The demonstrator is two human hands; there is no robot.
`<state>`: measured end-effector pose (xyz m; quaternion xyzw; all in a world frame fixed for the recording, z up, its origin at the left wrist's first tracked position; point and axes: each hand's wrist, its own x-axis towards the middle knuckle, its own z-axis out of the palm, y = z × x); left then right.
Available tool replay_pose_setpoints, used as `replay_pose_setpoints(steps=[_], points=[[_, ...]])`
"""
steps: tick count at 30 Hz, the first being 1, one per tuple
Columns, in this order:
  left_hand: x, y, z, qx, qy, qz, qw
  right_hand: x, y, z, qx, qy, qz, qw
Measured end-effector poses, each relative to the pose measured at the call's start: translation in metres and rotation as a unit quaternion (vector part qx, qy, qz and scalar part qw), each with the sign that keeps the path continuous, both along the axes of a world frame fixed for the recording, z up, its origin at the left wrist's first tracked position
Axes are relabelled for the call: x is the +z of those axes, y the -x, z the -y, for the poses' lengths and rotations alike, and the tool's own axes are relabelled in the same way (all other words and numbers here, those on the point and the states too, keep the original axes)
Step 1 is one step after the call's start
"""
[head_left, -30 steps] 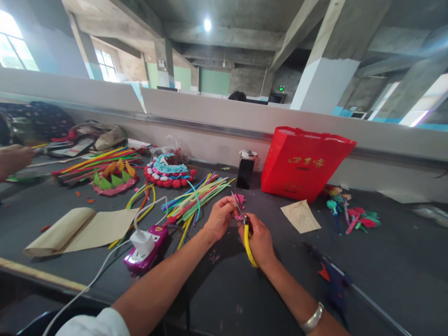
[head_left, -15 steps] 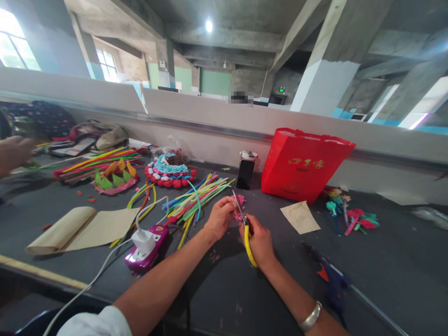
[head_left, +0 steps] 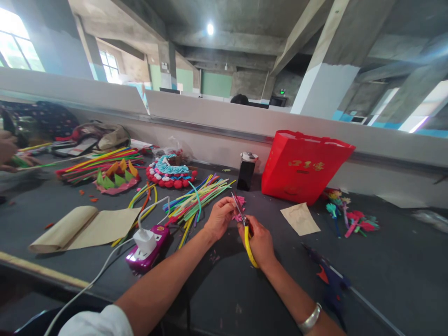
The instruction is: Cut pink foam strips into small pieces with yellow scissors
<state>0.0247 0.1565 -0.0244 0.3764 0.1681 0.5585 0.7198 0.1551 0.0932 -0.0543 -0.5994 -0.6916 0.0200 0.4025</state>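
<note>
My right hand [head_left: 258, 238] is closed round the handles of a pair of scissors [head_left: 248, 245] with yellow grips, its blades pointing up and away from me. Just left of the blades, my left hand [head_left: 221, 217] pinches a small pink frilled piece [head_left: 240, 212]; its exact kind is too small to tell. The blades cross in front of this pink piece. Tiny pink scraps [head_left: 214, 256] lie on the dark table below my left hand. A bundle of coloured pipe cleaners [head_left: 198, 198] lies left of that hand.
A red bag [head_left: 306, 165] and a phone [head_left: 246, 173] stand behind my hands. On the right are a brown paper square [head_left: 300, 218], small coloured flowers [head_left: 357, 221] and a glue gun [head_left: 331, 280]. Nearer left sits a purple power strip [head_left: 149, 254] with a cable. Another person's hand [head_left: 9, 151] shows at far left.
My hands and the scissors stay in nearly the same place. The other person's hand at far left has moved down and left, with a green strand now visible there.
</note>
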Motion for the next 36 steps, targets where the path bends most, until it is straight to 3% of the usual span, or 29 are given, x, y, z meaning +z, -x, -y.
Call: replay_pose_setpoints(steps=[15, 27, 36], points=[[0.0041, 0.0014, 0.0008, 0.009, 0.000, -0.013, 1.000, -0.0052, 0.0017, -0.0009, -0.010, -0.008, -0.005, 1.000], [0.0002, 0.0008, 0.0004, 0.005, -0.001, -0.008, 1.000, -0.0003, -0.0039, -0.0017, -0.041, 0.008, 0.007, 0.999], [-0.0036, 0.0004, -0.0015, 0.004, -0.006, -0.013, 1.000, -0.0012, -0.0008, -0.0010, -0.023, 0.019, 0.002, 1.000]])
